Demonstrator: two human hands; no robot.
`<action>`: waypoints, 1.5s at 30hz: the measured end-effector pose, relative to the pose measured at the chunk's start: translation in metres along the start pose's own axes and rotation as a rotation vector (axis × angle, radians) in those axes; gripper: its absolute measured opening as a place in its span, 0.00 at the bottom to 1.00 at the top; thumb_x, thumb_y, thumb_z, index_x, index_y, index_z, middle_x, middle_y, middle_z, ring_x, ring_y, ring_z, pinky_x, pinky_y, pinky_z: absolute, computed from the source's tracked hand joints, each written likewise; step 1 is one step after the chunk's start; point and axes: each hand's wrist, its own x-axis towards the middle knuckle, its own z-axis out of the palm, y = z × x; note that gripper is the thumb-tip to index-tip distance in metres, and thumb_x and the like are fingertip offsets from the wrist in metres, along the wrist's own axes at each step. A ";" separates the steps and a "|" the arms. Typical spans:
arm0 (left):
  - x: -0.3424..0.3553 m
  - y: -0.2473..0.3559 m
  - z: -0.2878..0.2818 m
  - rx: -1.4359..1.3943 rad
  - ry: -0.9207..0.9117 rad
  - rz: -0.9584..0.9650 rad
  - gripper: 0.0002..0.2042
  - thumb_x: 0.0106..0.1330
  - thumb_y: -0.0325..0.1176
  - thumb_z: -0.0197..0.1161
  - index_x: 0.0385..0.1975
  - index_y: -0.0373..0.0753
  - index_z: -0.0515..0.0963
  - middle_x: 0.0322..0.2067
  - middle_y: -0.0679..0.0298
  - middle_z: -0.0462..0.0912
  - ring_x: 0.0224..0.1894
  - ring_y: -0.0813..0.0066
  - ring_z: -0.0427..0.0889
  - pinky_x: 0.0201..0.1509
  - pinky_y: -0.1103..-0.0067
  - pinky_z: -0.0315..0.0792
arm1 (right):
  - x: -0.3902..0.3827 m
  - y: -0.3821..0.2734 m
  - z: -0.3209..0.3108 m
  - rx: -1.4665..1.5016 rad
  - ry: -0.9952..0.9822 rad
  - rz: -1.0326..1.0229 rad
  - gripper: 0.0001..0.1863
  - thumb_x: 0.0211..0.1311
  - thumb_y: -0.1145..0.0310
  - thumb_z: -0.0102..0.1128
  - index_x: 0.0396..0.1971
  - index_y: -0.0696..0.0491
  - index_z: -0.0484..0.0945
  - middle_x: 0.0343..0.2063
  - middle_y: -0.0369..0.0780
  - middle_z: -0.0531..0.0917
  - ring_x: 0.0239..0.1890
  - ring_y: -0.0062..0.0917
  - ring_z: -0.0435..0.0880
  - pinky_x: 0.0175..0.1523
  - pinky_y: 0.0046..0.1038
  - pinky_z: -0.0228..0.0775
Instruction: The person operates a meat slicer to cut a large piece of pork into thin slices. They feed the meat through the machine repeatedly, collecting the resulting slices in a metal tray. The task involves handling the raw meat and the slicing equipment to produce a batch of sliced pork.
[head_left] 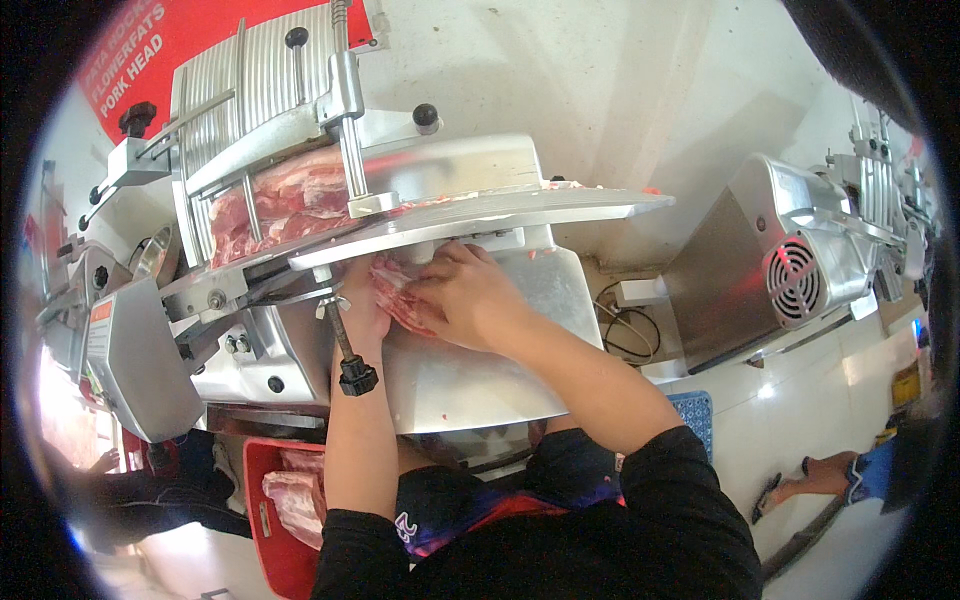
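Red sign [150,50] on the pale wall [620,100] at 10 o'clock; second metal machine [800,235] at 3, looped cables [657,335] nearer the centre; blue perforated item [698,415] and another person's leg [825,472] at 4; person in dark clothing [180,495] at 8.

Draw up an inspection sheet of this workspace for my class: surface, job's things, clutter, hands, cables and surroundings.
Surface: metal plate under the hands.
Job's things: meat block on the slicer; meat slices at the hands.
Clutter: small scraps along the slicer.
Hands: right hand curled over the slices; left hand beside them, partly hidden, grip unclear.
Cables: black cord looped right of the plate.
Surroundings: red crate holding meat chunks, lower left; second slicer, right; other people's legs nearby.
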 end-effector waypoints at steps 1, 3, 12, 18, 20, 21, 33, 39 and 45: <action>-0.002 0.000 0.003 0.012 0.035 0.013 0.10 0.66 0.28 0.65 0.44 0.43 0.74 0.29 0.66 0.77 0.28 0.73 0.77 0.32 0.73 0.77 | -0.003 0.001 -0.002 -0.028 -0.018 -0.026 0.14 0.55 0.58 0.63 0.39 0.46 0.87 0.38 0.37 0.85 0.54 0.35 0.77 0.66 0.42 0.65; -0.005 0.002 0.006 0.038 0.106 0.040 0.10 0.65 0.27 0.65 0.44 0.43 0.74 0.29 0.66 0.76 0.28 0.73 0.76 0.31 0.73 0.77 | -0.007 0.000 -0.009 -0.081 -0.054 -0.079 0.11 0.54 0.59 0.63 0.33 0.46 0.87 0.30 0.35 0.86 0.49 0.33 0.80 0.65 0.42 0.66; -0.001 0.002 0.003 0.003 0.166 -0.011 0.12 0.66 0.28 0.64 0.47 0.43 0.73 0.36 0.64 0.78 0.33 0.72 0.79 0.35 0.71 0.78 | -0.008 -0.002 -0.013 0.166 -0.128 0.061 0.21 0.58 0.61 0.62 0.51 0.50 0.80 0.44 0.46 0.84 0.52 0.42 0.80 0.66 0.42 0.64; -0.004 0.004 0.005 0.006 0.032 0.082 0.18 0.67 0.30 0.64 0.55 0.41 0.71 0.45 0.61 0.81 0.45 0.67 0.82 0.47 0.71 0.79 | 0.012 -0.007 -0.006 0.103 0.058 -0.034 0.36 0.62 0.59 0.59 0.67 0.59 0.59 0.60 0.58 0.70 0.62 0.54 0.69 0.67 0.44 0.62; 0.008 0.000 -0.015 0.024 0.056 0.042 0.19 0.68 0.32 0.62 0.57 0.41 0.70 0.47 0.61 0.81 0.47 0.66 0.82 0.50 0.70 0.79 | 0.016 -0.011 -0.001 0.154 0.053 -0.001 0.36 0.62 0.58 0.58 0.67 0.60 0.60 0.60 0.58 0.70 0.62 0.55 0.68 0.67 0.44 0.62; 0.007 0.002 -0.010 0.031 0.064 0.014 0.19 0.69 0.33 0.61 0.58 0.40 0.69 0.48 0.61 0.80 0.48 0.65 0.82 0.52 0.70 0.78 | 0.016 -0.011 0.002 0.175 0.050 0.023 0.36 0.62 0.58 0.58 0.67 0.61 0.60 0.60 0.58 0.70 0.63 0.55 0.68 0.68 0.44 0.62; 0.007 0.000 -0.009 -0.016 -0.017 0.068 0.12 0.69 0.32 0.61 0.51 0.40 0.74 0.38 0.62 0.82 0.36 0.69 0.81 0.40 0.71 0.80 | 0.004 -0.003 0.014 0.121 -0.017 0.071 0.22 0.60 0.61 0.60 0.55 0.45 0.79 0.54 0.45 0.77 0.58 0.43 0.75 0.62 0.39 0.70; -0.001 -0.001 0.000 0.030 -0.020 0.063 0.11 0.66 0.31 0.66 0.45 0.43 0.75 0.29 0.66 0.79 0.29 0.71 0.79 0.34 0.73 0.78 | -0.007 0.008 0.000 0.120 0.003 -0.026 0.09 0.54 0.65 0.62 0.32 0.51 0.84 0.34 0.43 0.82 0.41 0.42 0.82 0.48 0.42 0.74; -0.003 0.001 -0.001 -0.056 0.041 0.002 0.11 0.65 0.30 0.67 0.44 0.47 0.75 0.26 0.68 0.77 0.27 0.72 0.78 0.34 0.73 0.78 | -0.011 0.006 -0.017 0.245 -0.192 0.040 0.07 0.52 0.67 0.61 0.29 0.52 0.83 0.30 0.44 0.81 0.33 0.45 0.81 0.45 0.46 0.74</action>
